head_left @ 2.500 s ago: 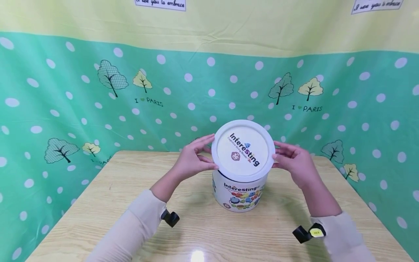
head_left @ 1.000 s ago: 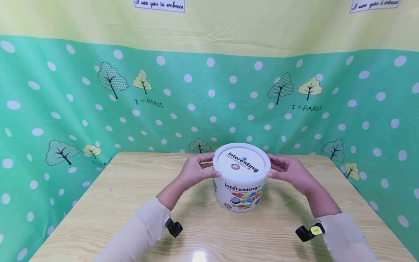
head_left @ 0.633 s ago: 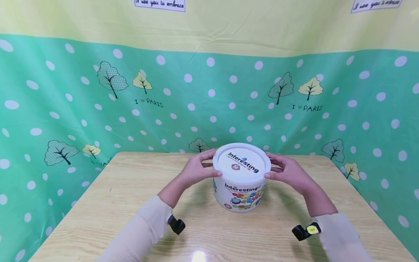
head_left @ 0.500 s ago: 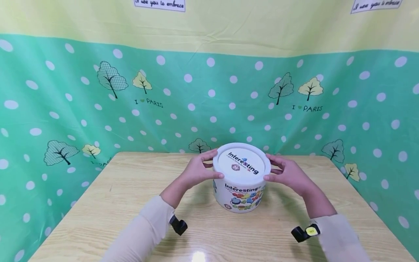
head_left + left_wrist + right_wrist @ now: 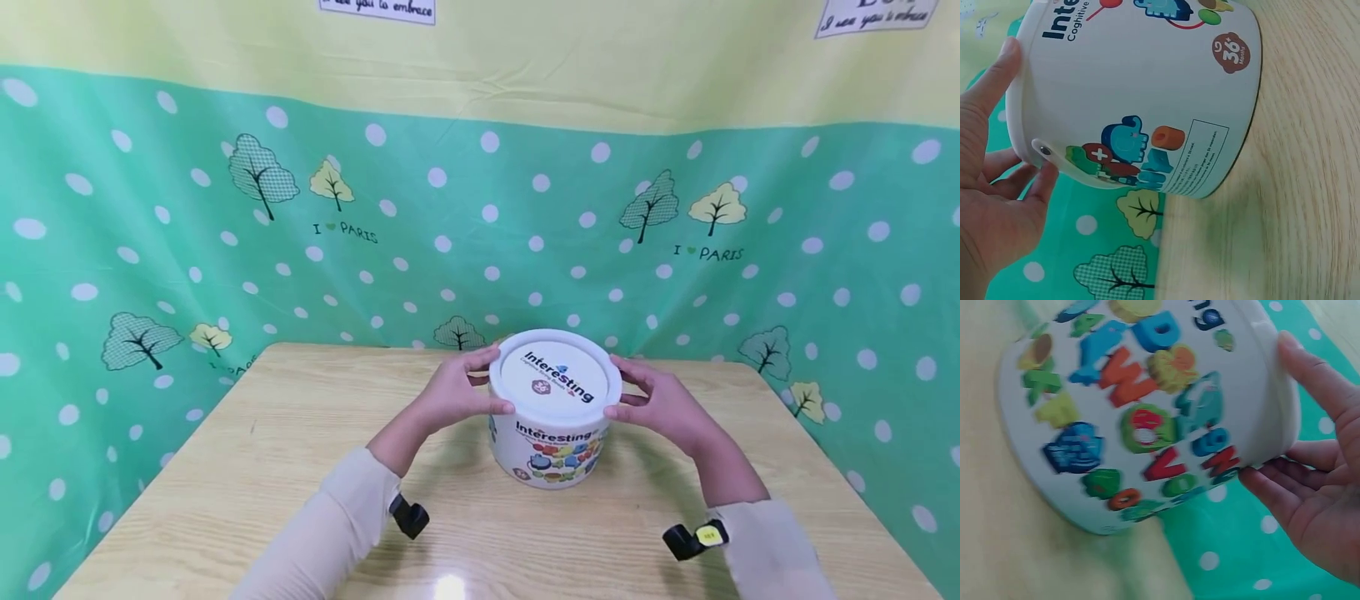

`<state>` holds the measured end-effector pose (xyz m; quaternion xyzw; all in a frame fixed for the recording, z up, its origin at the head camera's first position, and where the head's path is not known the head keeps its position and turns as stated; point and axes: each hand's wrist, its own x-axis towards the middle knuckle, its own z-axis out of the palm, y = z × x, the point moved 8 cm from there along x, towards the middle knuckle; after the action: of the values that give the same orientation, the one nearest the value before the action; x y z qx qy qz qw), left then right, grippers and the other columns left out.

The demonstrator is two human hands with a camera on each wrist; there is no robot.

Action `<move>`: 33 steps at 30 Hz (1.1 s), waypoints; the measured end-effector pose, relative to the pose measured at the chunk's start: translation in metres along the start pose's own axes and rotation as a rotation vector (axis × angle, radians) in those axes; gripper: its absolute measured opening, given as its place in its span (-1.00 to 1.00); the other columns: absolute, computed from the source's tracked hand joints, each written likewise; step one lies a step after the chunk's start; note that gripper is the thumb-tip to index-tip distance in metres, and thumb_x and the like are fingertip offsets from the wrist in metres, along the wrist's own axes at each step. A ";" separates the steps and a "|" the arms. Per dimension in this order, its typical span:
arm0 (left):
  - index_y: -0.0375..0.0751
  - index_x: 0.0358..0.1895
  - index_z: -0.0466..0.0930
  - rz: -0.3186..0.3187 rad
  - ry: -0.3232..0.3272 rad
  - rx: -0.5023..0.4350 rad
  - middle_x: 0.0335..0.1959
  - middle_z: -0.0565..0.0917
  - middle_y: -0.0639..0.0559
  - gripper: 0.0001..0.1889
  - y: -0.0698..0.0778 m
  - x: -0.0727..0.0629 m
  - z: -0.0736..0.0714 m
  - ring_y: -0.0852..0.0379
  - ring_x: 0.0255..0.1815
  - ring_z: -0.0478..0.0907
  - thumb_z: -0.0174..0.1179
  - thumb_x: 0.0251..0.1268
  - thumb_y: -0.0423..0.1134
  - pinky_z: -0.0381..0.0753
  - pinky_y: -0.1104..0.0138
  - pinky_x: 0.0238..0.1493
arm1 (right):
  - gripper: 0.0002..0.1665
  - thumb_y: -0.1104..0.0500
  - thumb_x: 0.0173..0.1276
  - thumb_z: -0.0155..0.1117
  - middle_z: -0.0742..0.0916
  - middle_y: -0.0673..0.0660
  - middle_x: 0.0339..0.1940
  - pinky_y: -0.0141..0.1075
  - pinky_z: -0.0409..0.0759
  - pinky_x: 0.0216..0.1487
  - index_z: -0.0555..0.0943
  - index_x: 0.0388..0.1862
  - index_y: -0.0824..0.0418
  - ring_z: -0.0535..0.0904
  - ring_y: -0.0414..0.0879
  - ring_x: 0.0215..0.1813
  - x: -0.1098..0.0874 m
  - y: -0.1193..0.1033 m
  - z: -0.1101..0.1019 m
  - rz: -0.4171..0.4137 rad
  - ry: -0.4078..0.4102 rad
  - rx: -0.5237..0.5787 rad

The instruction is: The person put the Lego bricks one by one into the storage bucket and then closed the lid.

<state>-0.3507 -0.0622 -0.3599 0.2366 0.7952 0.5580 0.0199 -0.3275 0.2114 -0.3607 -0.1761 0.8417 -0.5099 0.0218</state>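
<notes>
A white round tub [image 5: 551, 458] printed with colourful string beads stands upright on the wooden table. Its white lid [image 5: 556, 379], lettered "Interesting", lies level on top, with its rim against the tub all round the front. My left hand [image 5: 459, 392] holds the lid's left edge, thumb at the front and fingers reaching behind. On the opposite edge, my right hand [image 5: 660, 402] grips the same way. In the left wrist view a handle pivot [image 5: 1045, 150] shows just below the rim near my left fingers. The right wrist view shows letter and animal pictures on the tub [image 5: 1244, 412].
The pale wooden table [image 5: 315, 433] extends around the tub on every side. Behind it hangs a green and yellow cloth [image 5: 480, 192] with white dots and trees. Black wrist cameras are strapped at the left sleeve [image 5: 330, 517] and right sleeve [image 5: 765, 546].
The lid, tilted and raised above the tub at first, has come down flat onto it with both hands. Since then the thumbs have shifted slightly along the rim; the tub stays in place.
</notes>
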 end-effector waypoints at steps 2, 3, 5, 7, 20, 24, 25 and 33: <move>-0.28 0.41 0.31 0.003 0.006 -0.004 0.48 0.25 0.00 0.03 -0.001 -0.001 0.000 -0.12 0.23 0.48 0.64 -0.26 -0.12 0.57 0.09 0.13 | 0.07 0.04 0.18 0.50 0.22 0.24 0.54 -0.17 0.46 0.21 0.13 0.55 0.24 0.14 0.26 0.50 -0.001 0.001 0.003 -0.011 -0.005 0.032; -0.28 0.41 0.31 0.011 0.010 -0.005 0.48 0.25 -0.02 0.03 -0.001 -0.001 0.000 -0.13 0.24 0.48 0.64 -0.25 -0.13 0.56 0.08 0.14 | 0.06 0.06 0.21 0.48 0.21 0.23 0.55 -0.18 0.44 0.23 0.12 0.55 0.24 0.09 0.25 0.52 -0.002 0.001 0.005 -0.017 -0.008 0.047; -0.26 0.41 0.31 0.020 0.023 -0.011 0.48 0.25 -0.03 0.02 -0.001 -0.002 0.000 -0.14 0.25 0.47 0.63 -0.24 -0.14 0.54 0.04 0.16 | 0.05 0.10 0.24 0.46 0.20 0.24 0.55 -0.16 0.41 0.25 0.08 0.56 0.25 0.05 0.25 0.53 -0.003 0.001 0.006 -0.027 -0.010 0.065; -0.22 0.41 0.33 0.029 0.039 -0.024 0.48 0.27 -0.01 -0.01 -0.002 -0.002 0.000 -0.13 0.28 0.44 0.62 -0.21 -0.13 0.51 0.03 0.18 | 0.04 0.10 0.25 0.45 0.22 0.26 0.54 -0.09 0.41 0.26 0.08 0.56 0.26 0.11 0.27 0.50 -0.003 0.000 0.006 -0.028 0.005 0.061; -0.17 0.27 0.51 0.090 0.267 0.084 0.25 0.49 -0.04 -0.21 -0.010 -0.066 -0.048 -0.08 0.24 0.45 0.61 -0.20 -0.27 0.56 0.23 0.14 | -0.09 0.08 0.29 0.41 0.33 0.28 0.45 -0.31 0.39 0.31 0.20 0.52 0.20 0.29 0.26 0.40 -0.042 -0.020 -0.011 -0.129 0.288 -0.199; -0.16 0.25 0.53 0.080 0.329 0.138 0.23 0.48 -0.06 -0.23 -0.013 -0.087 -0.072 -0.06 0.22 0.46 0.61 -0.18 -0.25 0.58 0.22 0.12 | -0.17 0.11 0.33 0.37 0.34 0.26 0.45 -0.15 0.38 0.35 0.25 0.50 0.19 0.27 0.28 0.39 -0.052 -0.022 -0.015 -0.185 0.320 -0.272; -0.16 0.25 0.53 0.080 0.339 0.153 0.23 0.48 -0.05 -0.23 -0.013 -0.091 -0.077 -0.06 0.22 0.46 0.61 -0.18 -0.23 0.57 0.21 0.13 | -0.18 0.11 0.32 0.37 0.34 0.26 0.46 0.03 0.36 0.34 0.26 0.50 0.18 0.25 0.30 0.40 -0.054 -0.022 -0.016 -0.200 0.321 -0.301; -0.13 0.21 0.56 0.103 0.423 0.370 0.18 0.51 0.02 -0.31 -0.011 -0.135 -0.103 0.02 0.14 0.50 0.58 -0.11 -0.20 0.60 0.20 0.07 | -0.19 0.09 0.19 0.48 0.29 0.29 0.49 0.49 0.19 0.14 0.40 0.39 0.23 0.16 0.43 0.40 -0.077 -0.023 -0.027 -0.330 0.367 -0.602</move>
<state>-0.2654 -0.2098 -0.3624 0.1547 0.8570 0.4406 -0.2181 -0.2548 0.2495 -0.3385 -0.2134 0.9041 -0.2596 -0.2640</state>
